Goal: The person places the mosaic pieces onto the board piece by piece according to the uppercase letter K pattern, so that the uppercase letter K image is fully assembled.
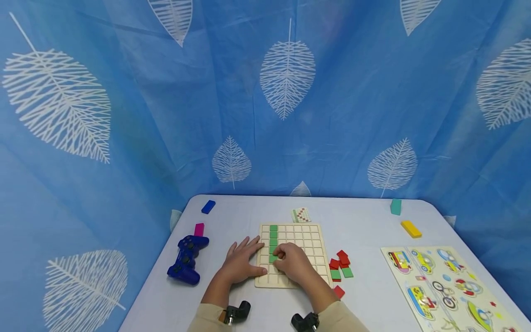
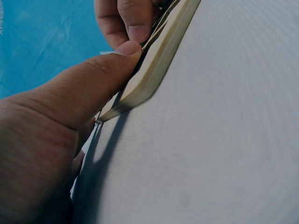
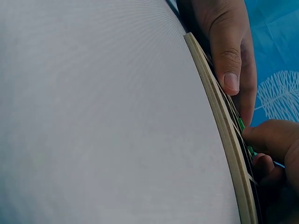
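Observation:
A square wooden grid board (image 1: 313, 258) lies on the table, with a column of several green tiles (image 1: 274, 235) along its left part. My left hand (image 1: 240, 263) rests at the board's left edge, fingers spread and thumb over the lower left of the board. The curled fingers of my right hand (image 1: 295, 263) are at the lower end of the green column. In the right wrist view, a green tile (image 3: 252, 150) shows between the thumb and the bent fingers, which seem to pinch it; most of it is hidden. Loose red tiles (image 1: 342, 257) and green tiles (image 1: 347, 272) lie right of the board.
A small pattern card (image 1: 301, 215) lies behind the board. To the left are a blue game controller (image 1: 186, 260), a pink block (image 1: 199, 229) and a blue block (image 1: 208, 207). To the right are a picture puzzle board (image 1: 450, 290), a yellow block (image 1: 411, 229) and a teal block (image 1: 396, 207).

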`<state>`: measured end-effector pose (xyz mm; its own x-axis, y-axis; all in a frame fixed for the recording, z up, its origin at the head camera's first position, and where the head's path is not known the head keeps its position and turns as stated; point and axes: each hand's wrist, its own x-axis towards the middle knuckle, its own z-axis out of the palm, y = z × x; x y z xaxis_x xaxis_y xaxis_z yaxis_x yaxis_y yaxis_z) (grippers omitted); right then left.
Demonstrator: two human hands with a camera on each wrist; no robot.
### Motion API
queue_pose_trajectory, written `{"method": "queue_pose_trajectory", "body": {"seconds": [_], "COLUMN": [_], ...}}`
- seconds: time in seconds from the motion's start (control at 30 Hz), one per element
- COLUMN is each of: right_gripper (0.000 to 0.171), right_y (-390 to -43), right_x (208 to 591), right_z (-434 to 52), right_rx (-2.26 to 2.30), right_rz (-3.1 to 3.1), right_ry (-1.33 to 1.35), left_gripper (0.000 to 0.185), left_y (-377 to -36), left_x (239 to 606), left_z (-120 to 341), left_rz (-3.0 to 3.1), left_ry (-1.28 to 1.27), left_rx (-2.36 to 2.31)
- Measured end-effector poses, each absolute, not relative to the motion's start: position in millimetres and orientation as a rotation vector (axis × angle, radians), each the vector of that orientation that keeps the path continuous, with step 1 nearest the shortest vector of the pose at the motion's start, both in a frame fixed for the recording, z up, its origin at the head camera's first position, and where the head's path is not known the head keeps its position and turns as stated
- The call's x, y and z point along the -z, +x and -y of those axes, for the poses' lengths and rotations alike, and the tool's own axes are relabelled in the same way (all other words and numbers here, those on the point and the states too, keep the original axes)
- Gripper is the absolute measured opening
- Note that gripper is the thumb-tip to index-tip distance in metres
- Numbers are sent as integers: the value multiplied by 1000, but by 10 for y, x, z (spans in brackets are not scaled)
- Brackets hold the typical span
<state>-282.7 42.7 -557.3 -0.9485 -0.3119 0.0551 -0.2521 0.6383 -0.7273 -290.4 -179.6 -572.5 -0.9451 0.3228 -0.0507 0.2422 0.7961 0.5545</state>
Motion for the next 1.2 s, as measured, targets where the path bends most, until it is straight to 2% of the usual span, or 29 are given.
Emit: {"method": "queue_pose_trajectory", "body": {"seconds": [0.47, 0.8, 1.2], "right_gripper": [19, 21, 22], "right_y": [-2716, -2514, -2288], "right_x": [5510, 5331, 5377], "right_z": [-646, -1052, -1647], "right_rx": [1420, 1438, 1260], "right_rz": [-2645, -2763, -2908], "right_ry": [-415, -219, -14], "left_gripper": [90, 90, 92], "left_y": [-2918, -2932, -2899], "left_x": [5735, 5698, 5725], "left_z": [1781, 1785, 1791], "left_rz": [-2846, -2856, -2826], "left_ry": [475, 450, 457], "left_rx": [-848, -840, -886]}}
